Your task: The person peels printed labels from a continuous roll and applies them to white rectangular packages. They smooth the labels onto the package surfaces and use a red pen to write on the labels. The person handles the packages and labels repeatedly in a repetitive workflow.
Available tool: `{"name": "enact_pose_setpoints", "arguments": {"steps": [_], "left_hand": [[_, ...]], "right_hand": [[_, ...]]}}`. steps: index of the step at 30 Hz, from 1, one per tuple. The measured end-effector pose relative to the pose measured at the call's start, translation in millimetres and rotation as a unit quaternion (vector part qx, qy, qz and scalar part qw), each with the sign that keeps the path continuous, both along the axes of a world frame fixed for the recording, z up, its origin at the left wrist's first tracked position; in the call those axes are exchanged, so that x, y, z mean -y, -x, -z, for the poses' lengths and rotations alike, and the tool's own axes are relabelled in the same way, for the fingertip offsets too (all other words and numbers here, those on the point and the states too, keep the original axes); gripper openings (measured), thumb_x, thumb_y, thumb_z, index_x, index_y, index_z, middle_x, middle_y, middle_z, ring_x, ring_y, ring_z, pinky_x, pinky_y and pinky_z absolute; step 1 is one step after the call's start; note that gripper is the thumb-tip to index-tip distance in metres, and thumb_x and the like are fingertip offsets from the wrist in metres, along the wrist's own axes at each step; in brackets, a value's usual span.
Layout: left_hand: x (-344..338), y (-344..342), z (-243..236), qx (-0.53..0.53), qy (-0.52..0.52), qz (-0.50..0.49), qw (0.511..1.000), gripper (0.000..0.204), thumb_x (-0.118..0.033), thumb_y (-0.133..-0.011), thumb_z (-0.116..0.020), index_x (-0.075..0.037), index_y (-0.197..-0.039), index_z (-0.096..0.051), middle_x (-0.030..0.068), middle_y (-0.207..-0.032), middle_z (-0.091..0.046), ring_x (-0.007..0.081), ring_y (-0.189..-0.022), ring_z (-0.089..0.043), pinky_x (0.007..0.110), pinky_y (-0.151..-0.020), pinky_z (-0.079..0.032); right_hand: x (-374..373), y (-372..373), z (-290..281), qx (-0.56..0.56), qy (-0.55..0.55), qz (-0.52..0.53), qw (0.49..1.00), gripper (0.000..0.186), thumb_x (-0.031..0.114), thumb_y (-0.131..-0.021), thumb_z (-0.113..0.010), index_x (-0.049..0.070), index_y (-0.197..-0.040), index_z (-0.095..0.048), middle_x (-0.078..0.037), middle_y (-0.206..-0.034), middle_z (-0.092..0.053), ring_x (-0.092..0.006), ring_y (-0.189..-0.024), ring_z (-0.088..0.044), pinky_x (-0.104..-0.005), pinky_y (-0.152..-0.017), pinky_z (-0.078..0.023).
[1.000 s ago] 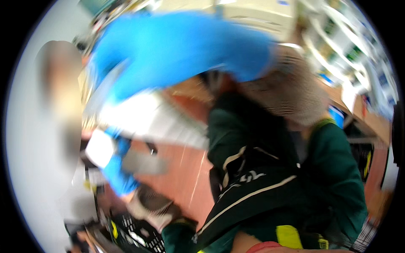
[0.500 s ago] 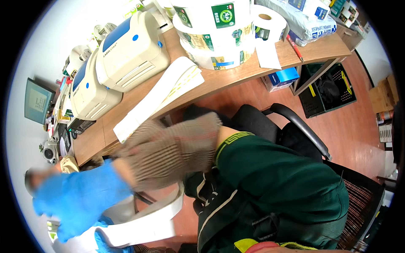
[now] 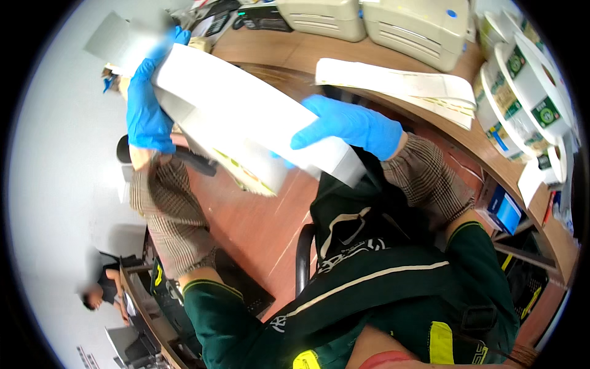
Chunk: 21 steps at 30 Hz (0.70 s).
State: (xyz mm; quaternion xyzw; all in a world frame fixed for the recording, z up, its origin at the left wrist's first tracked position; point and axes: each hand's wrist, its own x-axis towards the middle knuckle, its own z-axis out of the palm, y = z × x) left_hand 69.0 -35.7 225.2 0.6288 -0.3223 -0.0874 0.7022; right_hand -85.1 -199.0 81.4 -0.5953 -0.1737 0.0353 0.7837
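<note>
A long, wide strip of white label paper (image 3: 227,92) stretches between my two blue-gloved hands, in front of the desk edge. My left hand (image 3: 147,114) grips its far left end, fingers wrapped round the edge. Near the other end my right hand (image 3: 353,126) is closed on it, thumb on top and fingers partly hidden underneath. Below hang folded layers of the strip, with yellow-green print showing along a lower edge. Motion blurs parts of the paper. A second folded label strip (image 3: 393,86) lies on the desk beyond my right hand.
Two beige label printers (image 3: 418,31) stand along the back of the wooden desk (image 3: 264,46). Large label rolls (image 3: 522,92) are stacked at right, beside a smaller roll (image 3: 556,163). A blue box (image 3: 504,209) sits below. Another person (image 3: 110,286) is at lower left.
My view has swung left, so the desk items appear farther right and turned. My right hand has come from reaching far left to gripping the strip, now raised between both hands.
</note>
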Motion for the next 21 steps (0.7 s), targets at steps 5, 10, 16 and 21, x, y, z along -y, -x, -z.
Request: {"name": "enact_pose_setpoints", "arguments": {"steps": [5,10,16,21], "left_hand": [[-53,-56,-19,-0.091,0.004,-0.111,0.99,0.047,-0.024,-0.084,-0.058,0.001,-0.124,-0.053,0.0119,-0.118,-0.061,0.0224,-0.103,-0.06,0.034,-0.093,-0.046],[-105,-83,-3,-0.08,0.004,-0.148,0.986,0.052,-0.021,-0.086,-0.055,0.0,-0.132,-0.047,0.0097,-0.133,-0.051,0.0214,-0.118,-0.05,0.035,-0.102,-0.036],[-155,-111,79,-0.146,0.004,-0.178,0.973,0.053,-0.029,-0.088,-0.058,0.0,-0.131,-0.047,0.0114,-0.124,-0.057,0.0229,-0.116,-0.052,0.035,-0.102,-0.037],[-239,-127,178,-0.337,0.081,-0.114,0.931,0.05,-0.051,-0.088,-0.056,-0.007,-0.112,-0.058,0.0063,-0.101,-0.064,0.0137,-0.079,-0.06,0.027,-0.07,-0.052]], "right_hand": [[-9,14,27,-0.142,-0.093,-0.13,0.977,0.041,0.019,-0.079,-0.068,-0.009,-0.108,-0.059,-0.019,-0.095,-0.067,-0.0214,-0.078,-0.068,-0.029,-0.064,-0.056],[19,34,49,-0.173,-0.034,-0.196,0.965,0.038,0.02,-0.082,-0.066,-0.009,-0.106,-0.06,-0.019,-0.094,-0.067,-0.0224,-0.074,-0.068,-0.0302,-0.065,-0.056],[34,49,37,-0.19,-0.027,-0.169,0.967,0.035,0.016,-0.083,-0.064,-0.01,-0.106,-0.06,-0.019,-0.096,-0.067,-0.0251,-0.079,-0.069,-0.0334,-0.065,-0.058],[24,45,7,-0.154,-0.054,-0.071,0.984,0.036,0.016,-0.081,-0.065,-0.009,-0.107,-0.061,-0.019,-0.097,-0.067,-0.0241,-0.078,-0.069,-0.0335,-0.06,-0.059]]}}
